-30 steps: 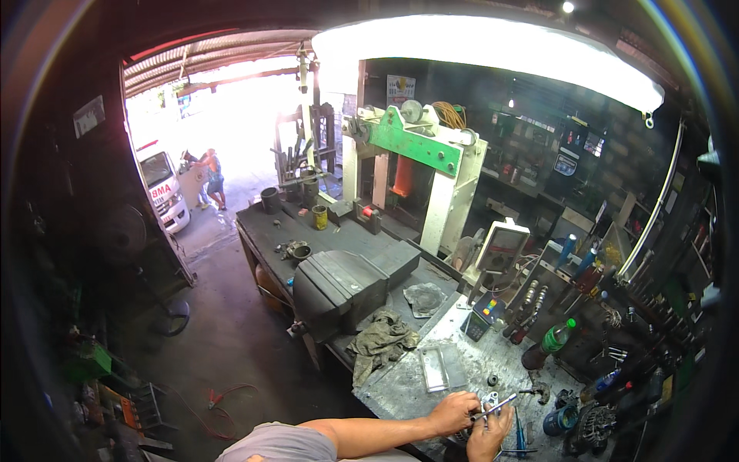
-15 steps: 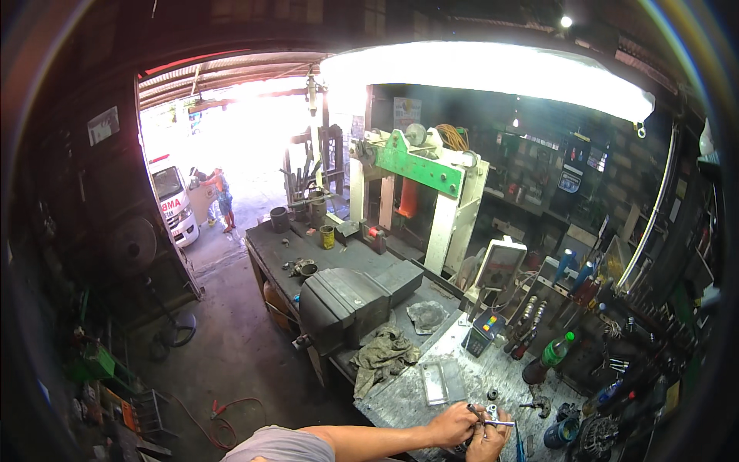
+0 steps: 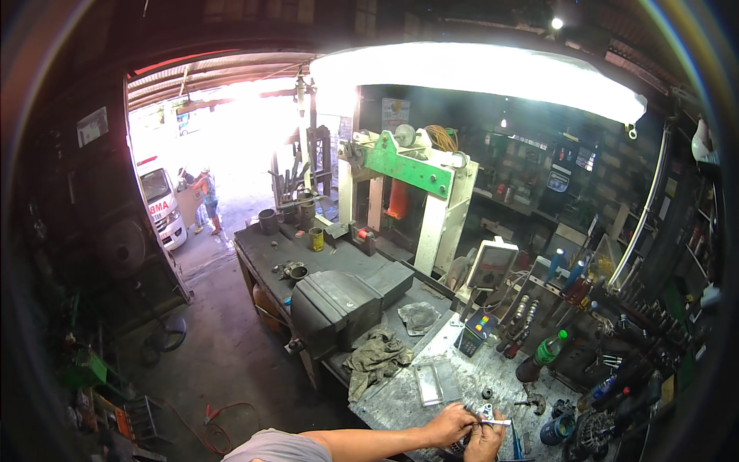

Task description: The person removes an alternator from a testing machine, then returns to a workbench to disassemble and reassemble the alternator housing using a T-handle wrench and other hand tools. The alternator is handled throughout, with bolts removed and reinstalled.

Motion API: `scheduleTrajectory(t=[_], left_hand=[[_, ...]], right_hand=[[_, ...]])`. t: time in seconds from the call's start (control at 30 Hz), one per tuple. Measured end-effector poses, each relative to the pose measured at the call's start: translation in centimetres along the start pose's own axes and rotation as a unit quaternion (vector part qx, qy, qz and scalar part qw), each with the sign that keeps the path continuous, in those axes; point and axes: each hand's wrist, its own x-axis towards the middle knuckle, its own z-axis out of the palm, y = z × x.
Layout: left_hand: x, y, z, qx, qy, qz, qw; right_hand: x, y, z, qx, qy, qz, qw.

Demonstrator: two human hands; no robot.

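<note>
My left hand (image 3: 450, 426) and my right hand (image 3: 485, 443) meet over the near edge of the metal-topped bench (image 3: 400, 408). A shiny chrome hand tool (image 3: 496, 422) with a straight bar and a rounded head, perhaps a ratchet, sticks out of my right hand, whose fingers close round it. My left fingers are pinched together right beside the tool's head; what they grip is small, dark and mostly covered. Just beyond the hands lies a small dark ring-shaped part (image 3: 487, 393). A blue-handled tool (image 3: 517, 445) lies right of my right hand.
A clear flat plastic case (image 3: 429, 385), a crumpled rag (image 3: 377, 358) and a multimeter-like device (image 3: 475, 336) lie ahead. On the right stand a green-capped bottle (image 3: 546, 350), a blue can (image 3: 556, 430) and an alternator-like part (image 3: 593, 435). A big dark vise-like block (image 3: 335, 308) sits left.
The whole view has shifted slightly, so things sit a little further left. My left fingers have closed in nearer the tool, and the dark rod seen there shows less. The distant person has moved slightly.
</note>
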Motion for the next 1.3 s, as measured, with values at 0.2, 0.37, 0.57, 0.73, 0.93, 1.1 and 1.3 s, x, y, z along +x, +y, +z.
scheduleTrajectory(t=[0.2,0.37,0.57,0.73,0.93,1.1,1.3], left_hand=[[0.0,-0.6,0.5,0.067,-0.030,-0.033,0.997],[-0.3,-1.0,0.3,0.019,-0.030,-0.019,0.999],[-0.1,-0.5,0.7,0.049,-0.001,-0.034,0.998],[-0.5,-0.3,1.0,0.045,0.010,-0.024,0.999],[0.0,-0.3,0.1,0.099,0.046,0.032,0.993],[0.0,0.1,-0.6,0.035,0.022,0.034,0.999],[0.9,1.2,-1.6,0.031,0.035,0.017,0.999]], right_hand=[[0.0,0.6,0.6,0.086,0.080,-0.074,0.990],[0.1,2.1,0.4,-0.010,0.023,-0.067,0.997],[0.2,2.1,0.6,-0.035,0.088,-0.123,0.988],[0.2,2.4,0.3,-0.007,0.101,-0.117,0.988],[0.3,3.9,1.7,0.061,0.102,-0.083,0.989],[0.6,3.7,2.2,0.026,0.138,-0.113,0.984],[0.4,2.9,1.9,-0.017,0.151,-0.103,0.983]])
